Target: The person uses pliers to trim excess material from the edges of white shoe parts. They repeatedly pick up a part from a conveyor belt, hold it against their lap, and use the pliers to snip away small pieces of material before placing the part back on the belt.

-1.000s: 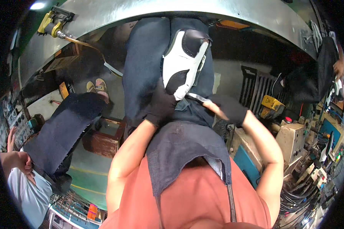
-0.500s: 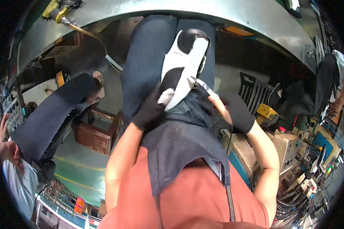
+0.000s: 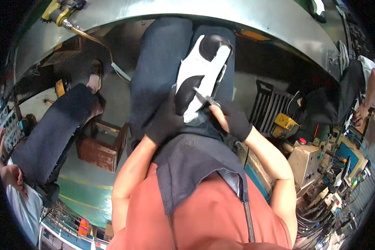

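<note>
left hand [image 3: 164, 118] gripping shoe [image 3: 206, 66], right hand [image 3: 234, 121] gripping metal tool [image 3: 211, 101]

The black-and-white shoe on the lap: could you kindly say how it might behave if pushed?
The shoe is probably stiff, as its outline curves without visible sagging. The dark patch at its far end might be slippery, judging by its sheen. It may rock, as its surface looks rounded.

Workshop, factory-type. Metal counter [image 3: 162, 8]; hosed yellow tool [image 3: 59, 16] on counter's left end. Right of and below counter: machine [image 3: 306, 162], red button [image 3: 302, 141], cables [image 3: 314, 223]. Left below counter: yellow-lined floor [image 3: 85, 192].
</note>
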The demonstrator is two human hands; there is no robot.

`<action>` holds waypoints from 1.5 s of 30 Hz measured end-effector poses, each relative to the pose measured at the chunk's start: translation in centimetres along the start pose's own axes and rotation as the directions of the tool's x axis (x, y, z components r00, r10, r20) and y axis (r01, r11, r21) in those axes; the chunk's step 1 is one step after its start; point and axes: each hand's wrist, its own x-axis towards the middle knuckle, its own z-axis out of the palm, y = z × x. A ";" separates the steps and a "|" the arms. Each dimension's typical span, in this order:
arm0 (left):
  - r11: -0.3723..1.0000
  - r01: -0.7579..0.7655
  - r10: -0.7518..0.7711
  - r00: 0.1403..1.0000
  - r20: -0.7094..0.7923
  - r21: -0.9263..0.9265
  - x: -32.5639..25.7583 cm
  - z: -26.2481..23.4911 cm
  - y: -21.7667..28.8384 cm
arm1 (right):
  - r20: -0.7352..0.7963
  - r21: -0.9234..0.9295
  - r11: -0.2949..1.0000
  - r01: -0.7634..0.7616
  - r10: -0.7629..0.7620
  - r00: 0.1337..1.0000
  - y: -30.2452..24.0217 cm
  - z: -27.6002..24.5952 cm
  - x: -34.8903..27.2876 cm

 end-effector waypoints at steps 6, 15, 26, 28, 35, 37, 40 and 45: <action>0.930 -0.038 0.026 0.999 0.038 0.366 -1.0 -12.9 10.7 | -0.163 0.303 0.946 -0.117 0.173 0.971 3.4 -3.0 -7.6; 0.959 -0.180 0.221 0.959 -0.180 0.218 3.0 1.3 -1.0 | 0.012 0.247 0.967 -0.062 0.061 0.998 1.5 -4.8 -6.6; 0.972 -0.093 0.104 0.994 -0.036 0.215 2.2 0.0 0.1 | 0.319 -0.757 0.117 0.643 -0.792 0.520 1.8 -8.1 7.1; 0.971 -0.126 0.142 0.988 -0.067 0.205 2.6 -0.3 -0.5 | 0.268 -0.754 0.214 0.621 -0.763 0.588 2.1 -7.4 7.0; 0.994 -0.061 0.075 0.982 -0.173 0.086 1.3 0.3 -0.6 | 0.174 -0.628 0.571 0.529 -0.559 0.810 -1.2 -6.5 3.7; 0.992 0.057 -0.068 0.992 -0.102 -0.114 0.4 0.0 -0.6 | 0.235 -0.614 0.669 0.419 -0.352 0.906 -2.4 -7.8 2.6; 0.998 -0.069 0.069 0.991 -0.115 -0.002 -0.2 1.0 0.0 | 0.337 -0.571 0.717 0.400 -0.240 0.910 -6.0 -7.2 1.7; 0.989 -0.013 0.025 0.996 -0.085 0.147 1.2 1.4 -0.9 | 0.183 -0.618 0.641 0.456 -0.447 0.876 0.1 -2.9 4.3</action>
